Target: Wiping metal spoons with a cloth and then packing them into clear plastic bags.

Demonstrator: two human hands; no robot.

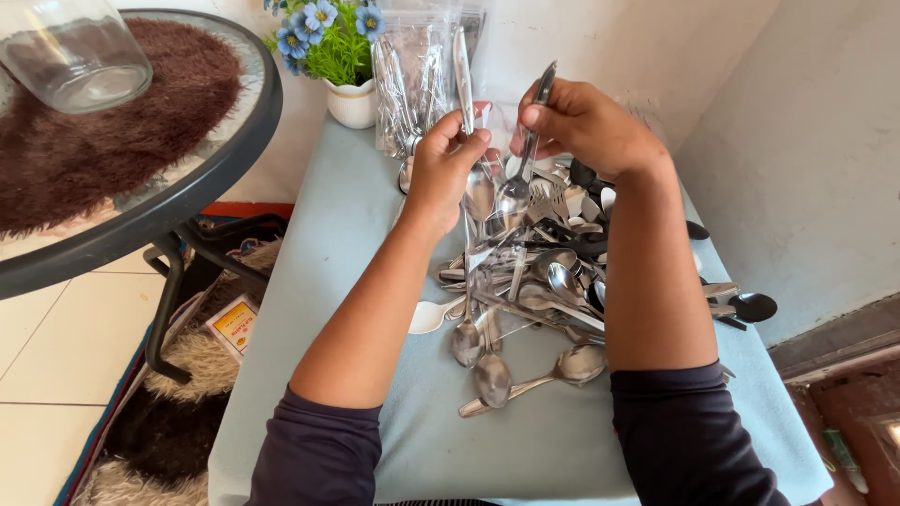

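Before me the worktop (328,309) carries a heap of cutlery (553,281). Above it my right hand (586,122) pinches a steel spoon (521,155), handle up, bowl hanging. My left hand (445,164), just beside it, grips a clear sleeve (466,131), also upright.

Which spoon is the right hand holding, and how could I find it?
Find the blue-covered table with the pile of cutlery. Above the pile, the right hand pinches one metal spoon by its handle. Unlike the spoons lying flat, it hangs upright, bowl down, beside the left hand.
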